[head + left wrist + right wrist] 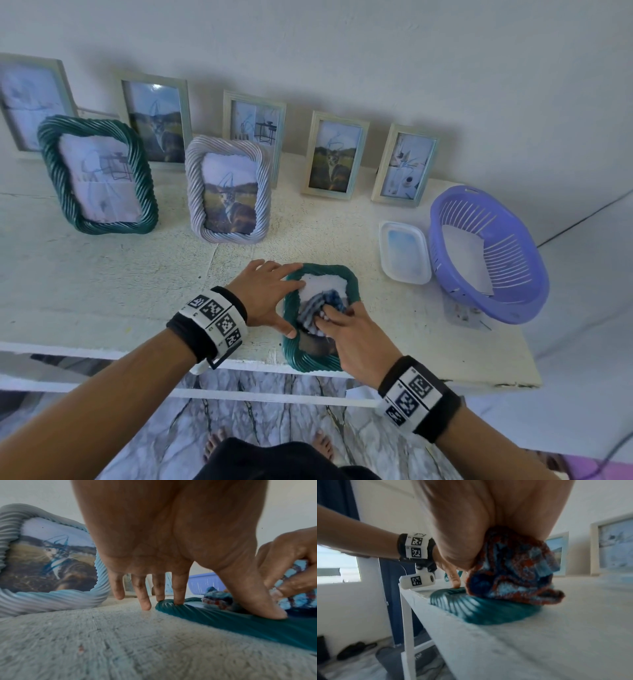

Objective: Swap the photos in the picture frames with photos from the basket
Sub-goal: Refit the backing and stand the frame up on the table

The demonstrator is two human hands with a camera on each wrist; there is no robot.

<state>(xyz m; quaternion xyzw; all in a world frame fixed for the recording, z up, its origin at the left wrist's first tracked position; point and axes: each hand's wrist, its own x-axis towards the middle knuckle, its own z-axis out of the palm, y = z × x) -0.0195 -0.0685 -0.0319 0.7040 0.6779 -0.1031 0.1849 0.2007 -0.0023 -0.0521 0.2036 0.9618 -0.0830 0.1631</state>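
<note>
Right hand presses cloth on teal frame, no legible writing

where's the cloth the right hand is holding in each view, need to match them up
head: cloth low centre, on the lying green frame.
left wrist: cloth right of centre, past the thumb.
right wrist: cloth centre, under the palm.
Shared landmark: the green frame.

No readable text; the wristbands bear only square code markers
</note>
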